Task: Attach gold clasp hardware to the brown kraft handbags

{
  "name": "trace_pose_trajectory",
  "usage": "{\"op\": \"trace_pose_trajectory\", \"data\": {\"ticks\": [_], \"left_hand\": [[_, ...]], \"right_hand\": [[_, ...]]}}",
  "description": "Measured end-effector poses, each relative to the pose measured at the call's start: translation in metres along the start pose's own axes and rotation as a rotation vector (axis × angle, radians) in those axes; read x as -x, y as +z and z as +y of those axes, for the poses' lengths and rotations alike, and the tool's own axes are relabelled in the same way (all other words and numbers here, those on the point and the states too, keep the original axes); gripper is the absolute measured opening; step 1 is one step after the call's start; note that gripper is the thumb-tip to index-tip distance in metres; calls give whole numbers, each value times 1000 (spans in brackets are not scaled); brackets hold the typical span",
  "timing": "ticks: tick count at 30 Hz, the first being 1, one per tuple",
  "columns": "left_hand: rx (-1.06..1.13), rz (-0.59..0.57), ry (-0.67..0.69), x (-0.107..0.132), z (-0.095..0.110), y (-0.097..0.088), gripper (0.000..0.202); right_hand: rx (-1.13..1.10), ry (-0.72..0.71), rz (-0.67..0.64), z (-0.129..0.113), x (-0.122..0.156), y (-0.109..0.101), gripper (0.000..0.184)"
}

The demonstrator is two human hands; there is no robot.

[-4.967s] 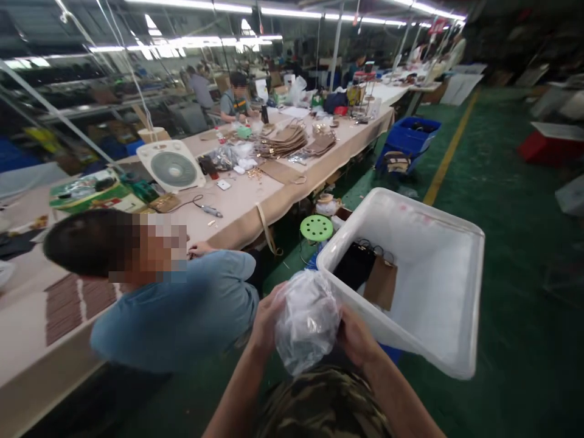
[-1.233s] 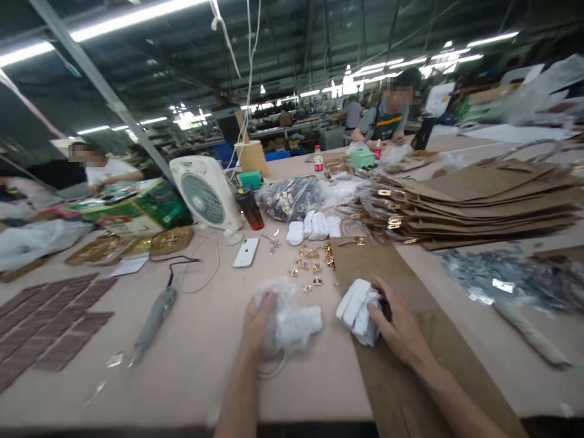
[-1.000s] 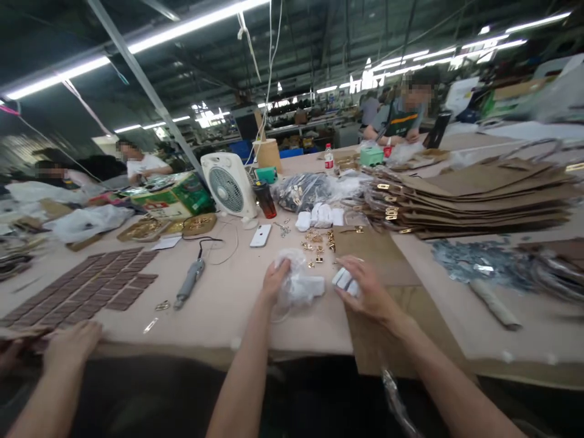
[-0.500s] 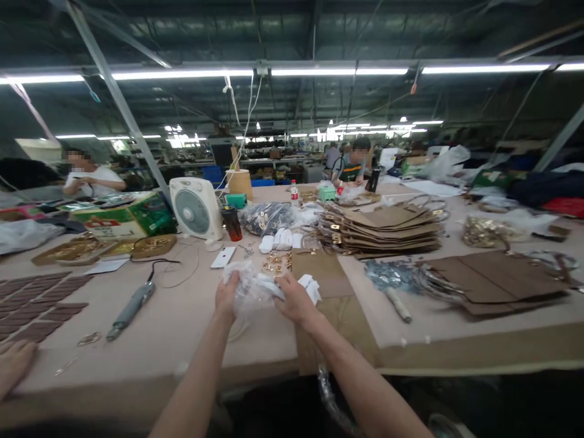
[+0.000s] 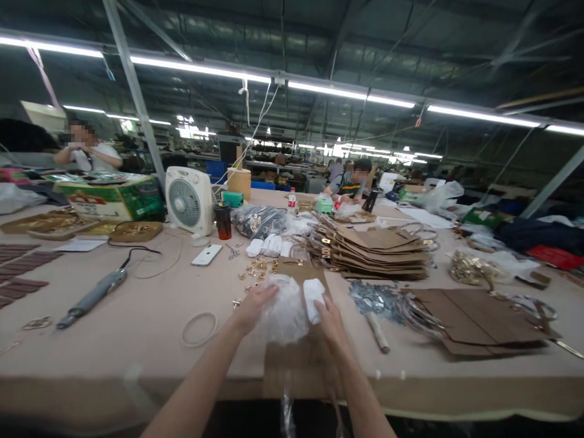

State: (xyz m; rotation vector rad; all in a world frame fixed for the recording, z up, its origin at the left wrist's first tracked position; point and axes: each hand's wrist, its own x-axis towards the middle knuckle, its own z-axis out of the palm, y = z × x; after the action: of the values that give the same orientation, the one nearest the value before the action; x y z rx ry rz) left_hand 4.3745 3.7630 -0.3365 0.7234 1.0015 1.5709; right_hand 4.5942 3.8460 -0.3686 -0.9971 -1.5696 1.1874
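My left hand (image 5: 252, 306) grips a crumpled clear plastic bag (image 5: 283, 308) with white contents, held just above a flat brown paper bag (image 5: 298, 340) on the table. My right hand (image 5: 329, 321) is closed on the bag's right side, and a white folded packet (image 5: 312, 298) shows just above its fingers. Small gold metal fittings (image 5: 258, 269) lie scattered just beyond my hands, with white rolled packets (image 5: 268, 246) further back.
A stack of brown paper bags (image 5: 371, 249) sits at centre right, more flat bags (image 5: 479, 316) at the right. A grey power tool (image 5: 91, 296), white phone (image 5: 207, 255), white fan (image 5: 189, 199), dark cup (image 5: 223, 221) and rubber band (image 5: 199, 329) lie left. Other people work across the table.
Five seconds ago I held the plastic bag over a white bin beside the table. Since then my hands have brought it onto the table and over the brown paper bag.
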Motion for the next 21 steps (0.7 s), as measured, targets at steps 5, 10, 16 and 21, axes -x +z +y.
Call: {"op": "trace_pose_trajectory", "data": {"ticks": [5,10,16,21], "left_hand": [[-217,2,56,-16,-18,32,56],[-650,106,185,-19,-18,19,45],[-1235,94,88,-19,-12,17,86],[-1588,140,21,-25,-13,29,51]], "right_hand": [[-83,-33,-416,-24,3,31,55],[345,-149,-119,0,-34,-6,46],[962,77,26,48,-69,-42,70],[703,236,-13,51,-90,-37,61]]}}
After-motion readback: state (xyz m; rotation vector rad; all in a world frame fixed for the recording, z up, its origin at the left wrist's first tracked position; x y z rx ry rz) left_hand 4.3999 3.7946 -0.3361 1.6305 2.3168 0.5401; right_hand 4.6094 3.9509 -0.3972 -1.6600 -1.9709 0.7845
